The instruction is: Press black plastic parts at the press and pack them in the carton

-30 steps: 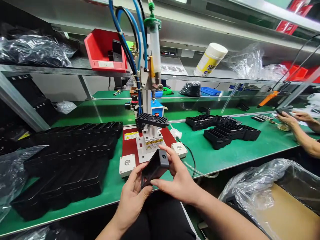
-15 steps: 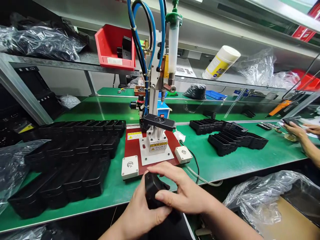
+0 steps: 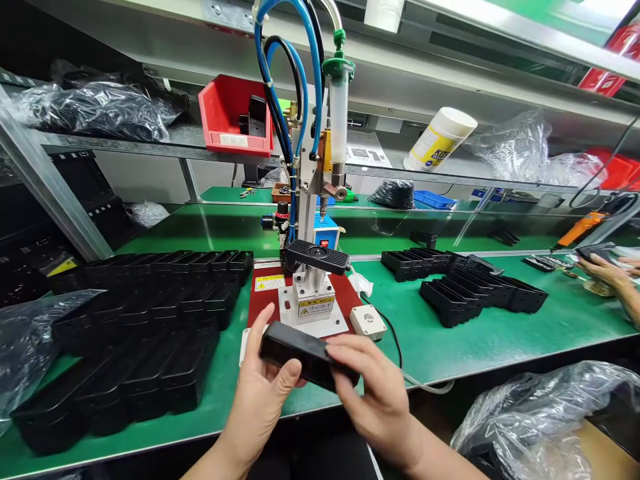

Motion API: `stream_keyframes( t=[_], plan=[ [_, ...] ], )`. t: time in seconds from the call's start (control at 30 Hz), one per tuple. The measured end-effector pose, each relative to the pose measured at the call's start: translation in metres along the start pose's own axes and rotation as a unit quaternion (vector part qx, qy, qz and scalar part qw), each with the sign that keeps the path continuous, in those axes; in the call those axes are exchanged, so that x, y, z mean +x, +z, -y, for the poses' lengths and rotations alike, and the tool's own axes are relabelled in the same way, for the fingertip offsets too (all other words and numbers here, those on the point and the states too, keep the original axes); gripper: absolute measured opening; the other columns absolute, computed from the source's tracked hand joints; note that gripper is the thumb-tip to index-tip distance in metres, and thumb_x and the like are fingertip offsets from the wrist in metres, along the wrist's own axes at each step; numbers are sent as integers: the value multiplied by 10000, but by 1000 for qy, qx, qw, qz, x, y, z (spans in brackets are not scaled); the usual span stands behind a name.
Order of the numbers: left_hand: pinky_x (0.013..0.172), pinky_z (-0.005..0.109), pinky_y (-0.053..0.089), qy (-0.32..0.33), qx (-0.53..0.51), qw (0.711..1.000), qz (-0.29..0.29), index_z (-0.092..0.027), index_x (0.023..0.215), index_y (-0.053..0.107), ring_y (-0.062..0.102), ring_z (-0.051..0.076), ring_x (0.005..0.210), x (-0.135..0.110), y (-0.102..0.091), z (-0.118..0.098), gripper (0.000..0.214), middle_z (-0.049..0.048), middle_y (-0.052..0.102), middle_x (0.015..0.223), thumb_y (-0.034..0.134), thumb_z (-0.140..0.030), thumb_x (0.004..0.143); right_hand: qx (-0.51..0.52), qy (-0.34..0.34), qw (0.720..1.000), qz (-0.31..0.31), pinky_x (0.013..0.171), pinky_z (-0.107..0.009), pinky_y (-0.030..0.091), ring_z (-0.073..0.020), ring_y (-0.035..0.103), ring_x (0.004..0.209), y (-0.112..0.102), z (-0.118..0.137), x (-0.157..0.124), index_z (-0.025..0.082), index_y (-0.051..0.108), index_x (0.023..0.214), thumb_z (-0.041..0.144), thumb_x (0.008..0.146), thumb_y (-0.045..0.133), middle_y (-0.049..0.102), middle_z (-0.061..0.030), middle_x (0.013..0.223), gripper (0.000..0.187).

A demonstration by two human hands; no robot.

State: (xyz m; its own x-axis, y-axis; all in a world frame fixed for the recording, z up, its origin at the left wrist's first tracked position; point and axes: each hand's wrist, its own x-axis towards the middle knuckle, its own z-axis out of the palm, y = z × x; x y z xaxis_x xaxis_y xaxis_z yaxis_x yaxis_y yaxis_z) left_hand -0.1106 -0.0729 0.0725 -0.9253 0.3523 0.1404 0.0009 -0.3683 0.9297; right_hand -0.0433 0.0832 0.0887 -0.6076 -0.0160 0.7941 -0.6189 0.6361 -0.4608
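A long black plastic housing [image 3: 300, 357] is gripped between both my hands, lying roughly level just above the bench's front edge. My left hand [image 3: 260, 400] wraps its left end, thumb on the near face. My right hand [image 3: 375, 393] closes over the right end. Right behind stands a dispensing machine [image 3: 313, 293] on a red base plate, with a similar black housing [image 3: 317, 256] seated on its fixture under a syringe nozzle [image 3: 338, 113]. One white button box [image 3: 367, 321] sits on the plate's right corner.
Rows of black housings [image 3: 145, 333] fill the green bench [image 3: 470, 340] at left; more black parts [image 3: 465, 283] lie at right. Another person's hands [image 3: 607, 273] work at far right. A red bin [image 3: 235, 117] and a white canister [image 3: 440, 139] are on the shelf. Plastic bag [image 3: 540, 420] lower right.
The housing turned from end-on to lying level across my hands. My left thumb came over its near face, and my view shifted slightly upward.
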Motion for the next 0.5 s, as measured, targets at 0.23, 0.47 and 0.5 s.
stream_keyframes(
  t=[0.23, 0.47, 0.5],
  plan=[
    [719, 257, 530, 109, 121, 987, -6, -222, 980, 619, 620, 182, 854, 31, -12, -14, 245, 34, 663, 946, 583, -442, 879, 35, 69, 997, 23, 923, -395, 544, -275, 575, 1152, -5, -1, 14, 228, 596, 1221, 365, 890, 653, 567, -133, 1269, 363],
    [752, 242, 424, 206, 174, 962, -34, -194, 874, 603, 559, 146, 809, 89, 14, -48, 241, 11, 638, 870, 507, -409, 922, -122, -63, 990, -28, 937, -444, 526, -279, 565, 1153, -13, -22, 57, 240, 565, 1248, 231, 873, 666, 566, -135, 1258, 388],
    [767, 245, 414, 232, 194, 953, -36, -190, 867, 603, 557, 150, 826, 102, 19, -53, 239, 12, 637, 873, 495, -395, 923, -126, -56, 990, -39, 944, -454, 517, -277, 569, 1140, -15, -28, 69, 239, 581, 1215, 257, 877, 663, 582, -127, 1229, 348]
  ],
)
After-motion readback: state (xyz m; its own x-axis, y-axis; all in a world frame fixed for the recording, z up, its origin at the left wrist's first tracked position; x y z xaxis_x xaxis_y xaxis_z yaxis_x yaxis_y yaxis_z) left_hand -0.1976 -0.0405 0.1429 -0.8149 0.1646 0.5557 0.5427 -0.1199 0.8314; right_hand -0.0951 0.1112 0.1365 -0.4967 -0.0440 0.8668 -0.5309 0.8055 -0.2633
